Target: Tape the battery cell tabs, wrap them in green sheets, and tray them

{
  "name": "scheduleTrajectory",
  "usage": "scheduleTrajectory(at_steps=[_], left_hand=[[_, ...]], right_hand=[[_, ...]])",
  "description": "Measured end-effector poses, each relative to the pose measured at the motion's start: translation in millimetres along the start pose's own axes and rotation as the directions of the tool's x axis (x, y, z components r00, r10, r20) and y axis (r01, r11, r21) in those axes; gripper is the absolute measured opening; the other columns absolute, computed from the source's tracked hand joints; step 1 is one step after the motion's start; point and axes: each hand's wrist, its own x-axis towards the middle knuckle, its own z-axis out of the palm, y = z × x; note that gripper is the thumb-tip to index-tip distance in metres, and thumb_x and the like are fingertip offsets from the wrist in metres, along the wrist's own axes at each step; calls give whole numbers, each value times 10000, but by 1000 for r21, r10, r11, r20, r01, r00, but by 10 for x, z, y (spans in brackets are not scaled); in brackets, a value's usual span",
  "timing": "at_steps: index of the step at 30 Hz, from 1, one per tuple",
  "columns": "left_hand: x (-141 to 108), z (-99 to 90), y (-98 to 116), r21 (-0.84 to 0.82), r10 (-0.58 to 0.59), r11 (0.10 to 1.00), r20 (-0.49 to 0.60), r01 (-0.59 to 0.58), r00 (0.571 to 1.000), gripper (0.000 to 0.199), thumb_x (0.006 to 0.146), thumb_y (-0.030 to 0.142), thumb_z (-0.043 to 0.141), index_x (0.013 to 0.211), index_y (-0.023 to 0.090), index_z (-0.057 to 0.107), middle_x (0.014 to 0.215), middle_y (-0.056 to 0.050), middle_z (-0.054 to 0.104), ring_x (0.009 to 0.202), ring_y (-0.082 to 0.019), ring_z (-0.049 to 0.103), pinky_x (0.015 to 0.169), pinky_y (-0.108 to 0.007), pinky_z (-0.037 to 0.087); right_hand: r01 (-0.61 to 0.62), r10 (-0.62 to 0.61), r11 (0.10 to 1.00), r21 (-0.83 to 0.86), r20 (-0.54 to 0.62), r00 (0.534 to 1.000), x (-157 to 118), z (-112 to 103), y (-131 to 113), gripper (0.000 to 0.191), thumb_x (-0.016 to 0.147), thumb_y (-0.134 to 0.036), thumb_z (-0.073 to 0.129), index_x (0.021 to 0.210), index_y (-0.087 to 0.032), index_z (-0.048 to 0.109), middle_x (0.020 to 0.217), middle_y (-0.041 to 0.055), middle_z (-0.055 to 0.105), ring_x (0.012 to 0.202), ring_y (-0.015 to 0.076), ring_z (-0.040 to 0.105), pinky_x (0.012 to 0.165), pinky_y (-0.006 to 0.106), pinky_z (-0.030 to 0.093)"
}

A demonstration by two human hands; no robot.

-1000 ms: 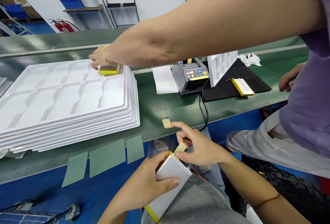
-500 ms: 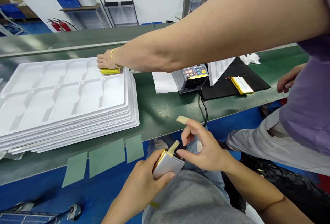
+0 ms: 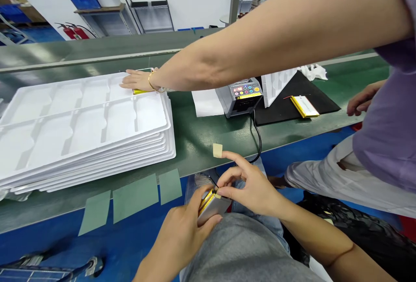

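My left hand (image 3: 182,225) is wrapped round a silver pouch battery (image 3: 212,210) with yellow edges, held above my lap. At the battery's upper end, the thumb and a bent finger of my right hand (image 3: 250,184) pinch a small strip of pale tape (image 3: 217,195). A dark wire (image 3: 212,181) sticks up beside those fingertips. My right index finger stretches out, with a second piece of pale tape (image 3: 217,150) stuck to its tip. The fingers partly hide the battery's end.
White moulded trays (image 3: 136,119) are stacked on the green bench at left, where a co-worker's hand (image 3: 138,79) rests by a yellow-edged battery. A tape dispenser (image 3: 242,95) stands mid-bench. Another battery (image 3: 304,106) lies on a black mat (image 3: 279,111). Green tape pieces (image 3: 135,197) hang from the edge.
My right fingers have come onto the tape at the battery's end, and the strip that stood up is now folded down. The co-worker's hand has flattened, and the top tray has shifted right.
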Motion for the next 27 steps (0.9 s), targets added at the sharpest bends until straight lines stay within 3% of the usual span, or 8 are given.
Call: scheduleTrajectory(at_steps=[2,4,8,12,19,22,25,27], left_hand=[[8,10,-27,35,23,999,-12,-23,1000,656,844,435,544,1395,307,212,566,76,572,448,-159,515,456,-214,297],[12,16,-51,58,69,996,-1,-68,998,668,857,422,533,1402,328,157,577,87,571,447,-148,499,460,-207,302],[-6,12,-75,37,137,990,7,-137,991,445,866,416,530,1260,360,331,674,88,615,476,-121,502,483,-194,324],[-29,8,-69,22,151,988,3,-151,989,407,872,383,524,1235,344,343,628,98,577,448,-115,459,465,-191,310],[2,9,-98,63,184,982,-53,-180,982,385,884,367,502,1223,325,324,564,115,457,435,-112,382,446,-183,279],[28,-13,-107,70,223,972,5,-223,975,302,902,358,476,1179,317,364,603,104,461,481,-113,396,490,-190,300],[34,-23,-93,22,278,960,72,-280,958,243,907,349,473,1137,308,407,643,95,477,511,-109,379,524,-200,304],[20,-24,-69,-60,291,956,97,-286,952,232,901,354,485,1119,297,429,651,92,476,515,-104,356,524,-201,300]], right_hand=[[6,-7,999,32,37,999,10,0,11,627,739,-145,668,1264,-304,365,771,-71,654,693,108,617,705,266,507],[29,-30,999,31,53,998,19,4,22,593,744,-119,652,1242,-281,374,766,-65,636,696,104,606,705,262,495],[0,-8,997,82,92,996,50,-17,22,648,732,-123,667,1265,-290,341,773,-61,618,689,96,584,686,251,491],[-65,40,985,158,160,986,84,-63,-8,680,724,-143,684,1285,-275,324,773,-52,612,648,86,565,653,237,488],[80,-86,995,56,119,989,84,-35,-2,586,752,-101,641,1245,-266,371,746,-63,597,699,92,554,728,259,453],[-4,-41,985,175,251,967,154,-65,48,615,741,-129,664,1257,-248,350,741,-56,586,667,89,546,685,254,457],[-187,36,941,282,465,885,259,-98,136,761,679,-175,734,1295,-242,291,725,-70,524,612,71,511,597,215,445],[-209,34,932,294,505,862,320,-91,202,884,596,-174,797,1309,-258,280,758,-75,459,615,50,458,576,181,418]])
